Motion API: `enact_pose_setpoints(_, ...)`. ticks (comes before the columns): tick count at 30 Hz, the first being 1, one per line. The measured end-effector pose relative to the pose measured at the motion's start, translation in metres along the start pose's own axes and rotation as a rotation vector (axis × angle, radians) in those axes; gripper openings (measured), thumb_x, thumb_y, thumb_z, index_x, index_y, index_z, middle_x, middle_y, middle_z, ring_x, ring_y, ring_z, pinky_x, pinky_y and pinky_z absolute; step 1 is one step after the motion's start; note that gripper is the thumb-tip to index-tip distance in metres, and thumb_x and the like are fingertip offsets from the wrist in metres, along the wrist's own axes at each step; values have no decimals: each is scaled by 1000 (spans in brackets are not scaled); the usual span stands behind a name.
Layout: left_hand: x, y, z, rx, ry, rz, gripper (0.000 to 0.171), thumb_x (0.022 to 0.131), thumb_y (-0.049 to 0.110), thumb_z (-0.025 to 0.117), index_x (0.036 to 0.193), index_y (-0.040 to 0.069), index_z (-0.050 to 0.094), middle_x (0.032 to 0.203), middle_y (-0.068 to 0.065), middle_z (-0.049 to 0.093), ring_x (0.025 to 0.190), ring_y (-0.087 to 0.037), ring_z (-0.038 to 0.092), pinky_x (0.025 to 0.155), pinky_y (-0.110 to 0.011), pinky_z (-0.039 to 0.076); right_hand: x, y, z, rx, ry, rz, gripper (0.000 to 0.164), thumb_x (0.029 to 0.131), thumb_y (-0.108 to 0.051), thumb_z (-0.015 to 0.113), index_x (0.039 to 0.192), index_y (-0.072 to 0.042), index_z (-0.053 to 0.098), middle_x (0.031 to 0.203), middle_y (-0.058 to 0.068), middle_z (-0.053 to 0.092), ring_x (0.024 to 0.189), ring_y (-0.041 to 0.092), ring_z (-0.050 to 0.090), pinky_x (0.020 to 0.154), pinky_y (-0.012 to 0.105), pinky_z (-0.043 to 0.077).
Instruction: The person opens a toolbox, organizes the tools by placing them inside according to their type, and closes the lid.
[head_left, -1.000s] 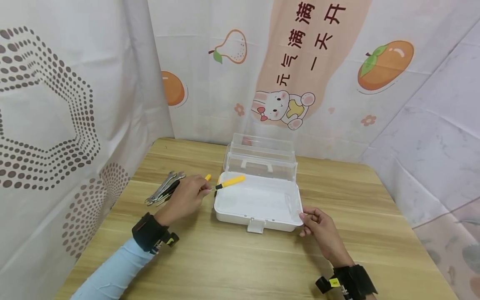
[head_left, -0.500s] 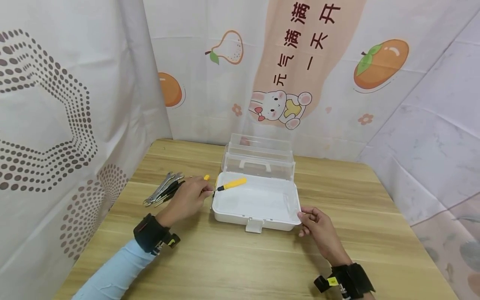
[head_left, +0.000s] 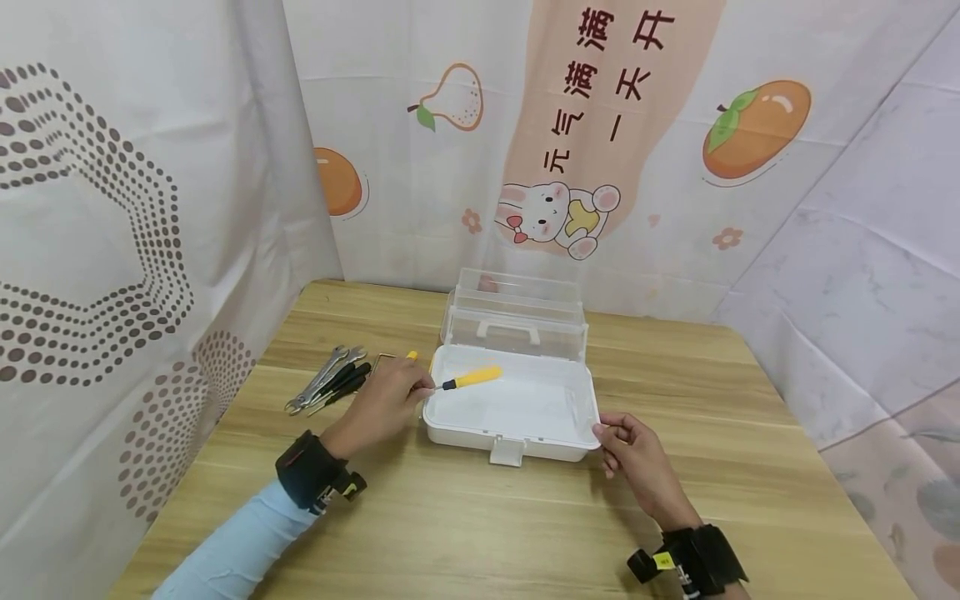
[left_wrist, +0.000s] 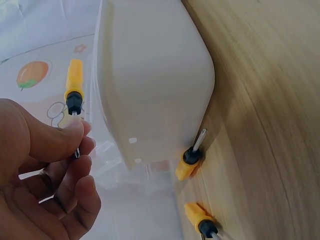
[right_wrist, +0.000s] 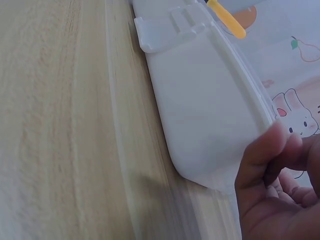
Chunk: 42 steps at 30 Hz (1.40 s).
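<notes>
Yellow-handled screwdriver, one: pinched by its metal shaft in the left hand, handle outward, above the left part of the white box; in the left wrist view its tip shows below the fingers.

Left hand: thumb and index finger meeting on the shaft, remaining fingers loosely curled.

Right hand: thumb against curled fingers, the gap all but closed, gripping the rim at the box's near right corner.

White box, plastic, one: on the worktop, between the hands. Transparent lid with a handle, raised along the back edge; white latch hanging at the front.

Further yellow-handled screwdrivers, two: first just beside the box's left end, second near it; in the head view largely hidden by the left hand and the box wall.

Metal wrenches and black-handled tools: heaped together on the worktop, left of the left hand.

Black straps, one per wrist: left, right. Light-blue sleeve, left arm. Printed cloth, fruit and rabbit pattern: hanging behind the worktop.
</notes>
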<state>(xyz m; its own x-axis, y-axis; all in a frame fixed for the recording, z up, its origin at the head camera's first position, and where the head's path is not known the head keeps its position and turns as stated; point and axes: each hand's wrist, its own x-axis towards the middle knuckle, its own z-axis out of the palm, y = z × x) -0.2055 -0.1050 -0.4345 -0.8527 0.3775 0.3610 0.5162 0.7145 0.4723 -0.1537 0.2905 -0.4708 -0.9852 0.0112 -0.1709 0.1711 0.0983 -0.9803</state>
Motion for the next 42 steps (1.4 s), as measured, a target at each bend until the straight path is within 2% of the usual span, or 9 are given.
enact_pose_setpoints(9, -1, 3, 2, 13, -14, -2, 4, 91, 7, 78, 93, 10, 78, 89, 4, 65, 81, -16, 52, 71, -31, 46, 0, -1, -1, -6, -16, 19, 39, 105, -13, 61, 133, 8, 44, 82, 4, 51, 61, 11, 44, 50, 24, 41)
enact_pose_setpoints(17, 0, 6, 3, 21, -21, 1, 3, 91, 8, 79, 94, 8, 78, 88, 4, 65, 81, -16, 51, 70, -31, 45, 0, 0, -2, -19, -27, 18, 41, 105, -15, 61, 134, 7, 44, 83, 4, 51, 61, 11, 44, 51, 24, 42)
enact_pose_setpoints(28, 2, 7, 5, -14, -24, -13, 5, 90, 5, 79, 93, 10, 78, 89, 4, 65, 82, -15, 52, 71, -31, 47, 1, 1, -4, -39, -37, 7, 40, 106, -15, 60, 134, 7, 43, 81, 2, 50, 59, 9, 44, 49, 22, 42)
enact_pose_setpoints(35, 2, 6, 10, 10, -20, 24, 7, 89, 4, 80, 91, 10, 78, 89, 3, 65, 81, -12, 55, 71, -29, 49, 2, 2, -3, -42, -32, 5, 40, 105, -17, 62, 134, 6, 45, 80, 2, 50, 59, 10, 44, 50, 22, 42)
enact_pose_setpoints(42, 1, 7, 10, 10, -27, 29, 7, 91, 4, 78, 92, 10, 77, 88, 4, 63, 79, -11, 53, 69, -28, 48, 0, 0, -3, -36, -31, 0, 39, 106, -17, 61, 133, 6, 45, 80, 3, 49, 59, 10, 44, 50, 23, 42)
